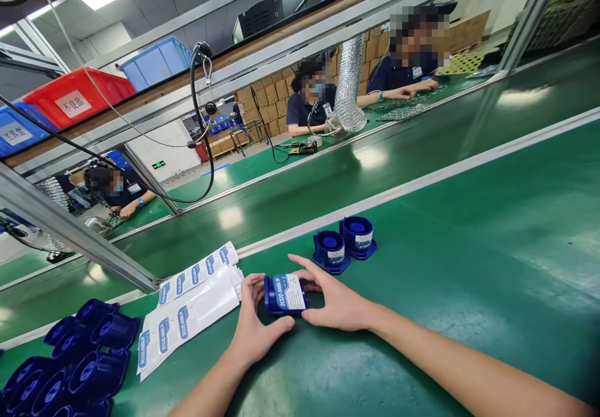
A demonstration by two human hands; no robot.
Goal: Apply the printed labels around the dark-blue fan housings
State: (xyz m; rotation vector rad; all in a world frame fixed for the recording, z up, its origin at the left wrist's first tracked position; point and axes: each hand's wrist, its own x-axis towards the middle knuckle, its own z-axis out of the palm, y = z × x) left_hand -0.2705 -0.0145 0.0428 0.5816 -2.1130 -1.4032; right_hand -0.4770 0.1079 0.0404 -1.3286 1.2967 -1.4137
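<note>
Both my hands hold a blue plastic part (284, 294) with a white printed label on its upper face, resting on the green bench. My left hand (255, 325) grips its near left side, thumb curled under the front edge. My right hand (332, 298) presses on its right side, fingers stretched across the label's edge. Just beyond stand two more labelled blue parts (345, 245), side by side. Left of my hands lie sheets of white labels (190, 307).
A pile of several unlabelled blue parts (70, 364) fills the near left corner. A metal frame post (70, 236) slants across the left. Behind the green conveyor belt (422, 148), three other people sit working. Red and blue bins (75, 95) sit on the overhead shelf.
</note>
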